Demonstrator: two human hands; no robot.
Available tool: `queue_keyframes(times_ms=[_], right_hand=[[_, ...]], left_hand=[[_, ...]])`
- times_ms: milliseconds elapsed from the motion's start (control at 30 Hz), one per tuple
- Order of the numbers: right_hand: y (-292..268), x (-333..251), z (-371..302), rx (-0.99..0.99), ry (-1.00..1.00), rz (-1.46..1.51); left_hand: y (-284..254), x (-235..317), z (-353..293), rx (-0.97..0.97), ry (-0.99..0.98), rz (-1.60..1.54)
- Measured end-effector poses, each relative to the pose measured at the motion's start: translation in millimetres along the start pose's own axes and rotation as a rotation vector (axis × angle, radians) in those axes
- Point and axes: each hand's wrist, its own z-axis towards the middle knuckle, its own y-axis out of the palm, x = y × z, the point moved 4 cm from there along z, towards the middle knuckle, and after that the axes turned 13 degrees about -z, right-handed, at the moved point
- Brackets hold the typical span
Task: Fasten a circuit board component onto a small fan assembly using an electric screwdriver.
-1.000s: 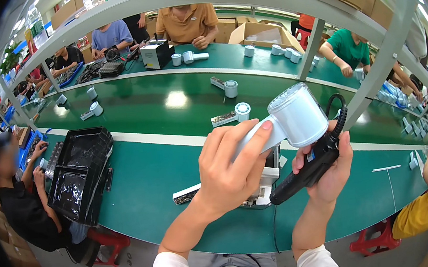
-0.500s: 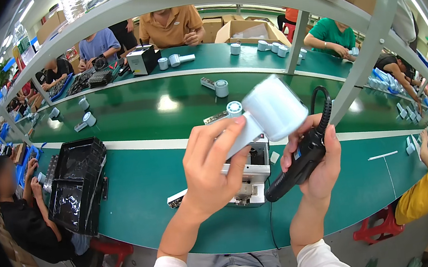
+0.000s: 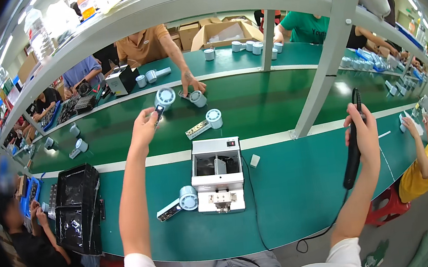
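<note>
My left hand [image 3: 144, 130] is stretched out over the shiny green belt. Its fingers pinch the handle of a pale blue handheld fan [image 3: 165, 97] with a round, slotted head. Raised at the right, my right hand [image 3: 364, 135] is wrapped around a black electric screwdriver [image 3: 353, 157], held upright with its cord trailing to the bench. Between my arms stands a white screw feeder [image 3: 219, 175]. Another fan [image 3: 187, 198], its handle open, lies against the feeder's left side. A further fan [image 3: 214, 118] rests on the belt behind the feeder.
Across the belt, a co-worker's hand [image 3: 193, 83] touches another fan [image 3: 198, 99]. A black tray [image 3: 77, 209] stands at my left. A small white block [image 3: 254, 161] lies beside the feeder. The slanted grey post [image 3: 320, 90] rises at the bench's far edge, between belt and right hand.
My hands have moved apart: the left carried the fan forward and left over the belt, the right took the screwdriver rightward. The co-worker's arm now reaches onto the belt.
</note>
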Motion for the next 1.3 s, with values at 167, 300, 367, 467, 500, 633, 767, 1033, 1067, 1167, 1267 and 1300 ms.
queue_keyframes(times_ms=[167,300,367,467,500,633,767,1033,1067,1167,1267,1300], right_hand=[[-14,127,105,-0.039,0.238,-0.392],[14,177,153,-0.053,0.381,-0.515],[38,195,180,-0.074,0.341,-0.61],[40,244,216,-0.061,0.341,-0.773],[76,225,223,-0.078,0.264,-0.767],[84,232,225,0.0,0.315,-0.814],[91,221,231,0.052,0.342,-0.704],[27,223,206,0.035,0.41,-0.347],[14,215,189,0.012,0.391,-0.324],[-10,183,150,-0.08,0.308,-0.325],[-34,163,106,-0.085,0.273,-0.324],[-42,163,90,-0.088,0.271,-0.295]], left_hand=[[-11,-135,105,-0.008,-0.336,-0.09],[11,-164,147,0.088,-0.329,-0.004],[12,-172,171,0.096,-0.185,-0.139],[70,-169,188,0.074,-0.105,-0.037],[27,-170,200,0.124,-0.015,0.011],[55,-153,190,0.172,0.063,0.324],[36,-165,167,0.197,0.267,0.556],[90,-124,114,0.437,0.692,0.92],[110,-93,91,0.25,0.764,0.833],[138,-88,66,-0.361,0.382,0.396],[149,-103,57,-0.45,0.544,0.597],[152,-102,58,-0.49,0.447,0.559]])
